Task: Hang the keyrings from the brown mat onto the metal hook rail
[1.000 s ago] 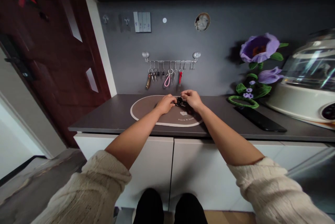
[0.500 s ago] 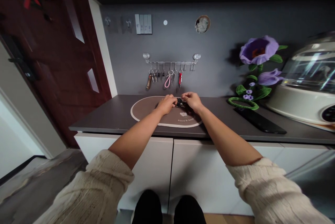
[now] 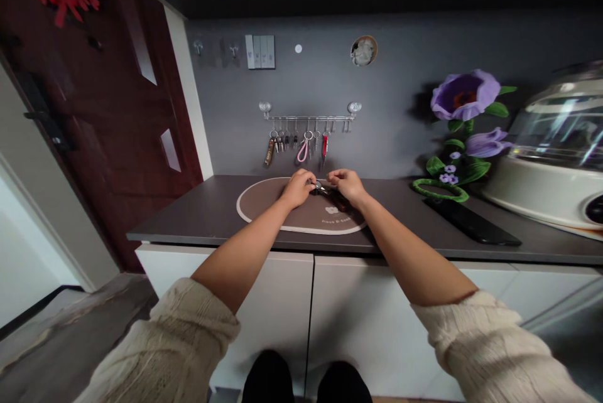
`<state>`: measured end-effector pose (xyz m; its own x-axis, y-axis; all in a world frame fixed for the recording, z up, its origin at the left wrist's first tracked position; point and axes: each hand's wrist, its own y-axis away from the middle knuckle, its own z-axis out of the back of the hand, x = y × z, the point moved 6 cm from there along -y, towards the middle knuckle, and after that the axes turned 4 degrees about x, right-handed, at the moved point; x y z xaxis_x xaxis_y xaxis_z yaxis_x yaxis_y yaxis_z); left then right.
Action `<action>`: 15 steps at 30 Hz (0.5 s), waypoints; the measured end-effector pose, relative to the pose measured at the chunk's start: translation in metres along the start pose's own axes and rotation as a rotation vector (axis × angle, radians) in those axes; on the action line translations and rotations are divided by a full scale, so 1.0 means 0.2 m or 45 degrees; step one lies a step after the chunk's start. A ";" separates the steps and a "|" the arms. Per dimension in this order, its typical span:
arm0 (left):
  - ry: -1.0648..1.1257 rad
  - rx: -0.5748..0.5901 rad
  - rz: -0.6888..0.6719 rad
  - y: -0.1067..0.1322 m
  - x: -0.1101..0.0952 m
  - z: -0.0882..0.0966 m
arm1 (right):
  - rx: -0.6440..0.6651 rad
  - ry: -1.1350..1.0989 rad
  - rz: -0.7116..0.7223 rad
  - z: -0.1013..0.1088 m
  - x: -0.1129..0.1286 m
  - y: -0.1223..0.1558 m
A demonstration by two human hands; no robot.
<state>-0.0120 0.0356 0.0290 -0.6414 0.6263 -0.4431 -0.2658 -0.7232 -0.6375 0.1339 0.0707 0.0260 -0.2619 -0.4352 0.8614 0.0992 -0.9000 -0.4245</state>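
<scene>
Both my hands are over the brown oval mat on the counter. My left hand has its fingers closed on a key ring, which shows as a small silvery loop with a key by it. My right hand is just to the right, thumb and fingertips pinched together; what lies between them is too small to make out. Beneath the right hand a dark fob or strap rests low against the mat, partly covered by the fingers and palm.
Behind the mat, a clear hook rail on the wall bears several keys and a pink loop. To the right are purple felt flowers, a black flat object and a cream domed appliance. A dark red door is at left.
The black round piece between my hands has given way to a silvery ring and key. Both hands stay close together over the mat; the whole view has shifted slightly downward.
</scene>
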 end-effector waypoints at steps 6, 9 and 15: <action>0.271 -0.106 0.112 -0.01 0.05 0.01 | 0.012 -0.021 -0.001 0.00 0.01 0.00; 0.429 -0.170 0.146 -0.01 0.06 0.02 | 0.035 -0.027 0.007 -0.01 0.02 0.00; 0.748 -0.281 0.246 -0.02 0.07 0.04 | 0.134 -0.112 0.062 -0.05 0.06 0.02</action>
<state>-0.0268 0.0450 0.0303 -0.1467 0.5910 -0.7932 0.0090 -0.8010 -0.5985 0.1223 0.0631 0.0318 -0.1696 -0.4749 0.8636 0.2113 -0.8734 -0.4388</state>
